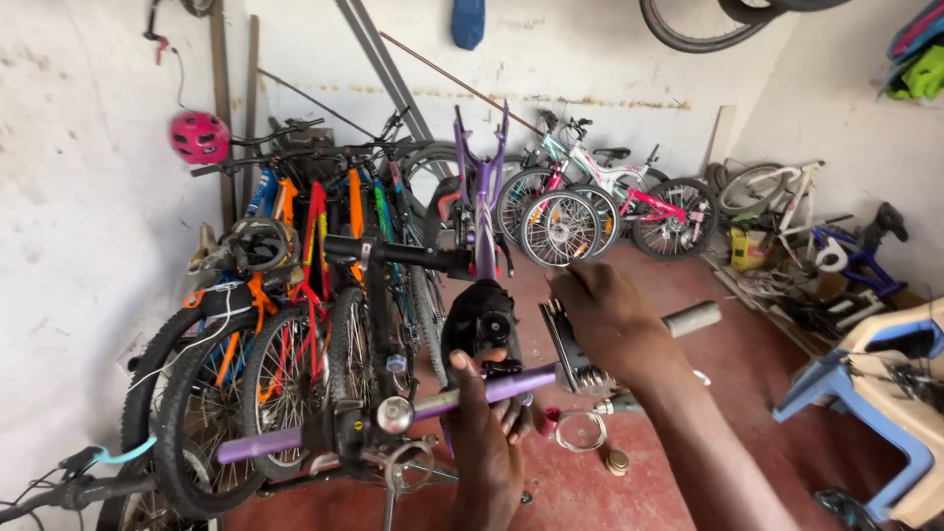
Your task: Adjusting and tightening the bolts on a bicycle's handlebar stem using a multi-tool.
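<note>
Our left hand (pixel 484 433) grips the purple bar (pixel 393 408), which runs sideways in front of us. Our right hand (pixel 610 320) squeezes a folding tool (pixel 568 346) just above the bar's right end.

Two bare hands in view, no gloves. Left hand (pixel 487 433): no rings, no watch, short trimmed nails, wrist bare down to the frame edge. Right hand (pixel 610 320): likewise bare, forearm uncovered along its whole visible length, no sleeve, cuff or strap showing. No bands, tape or markings on either arm.
</note>
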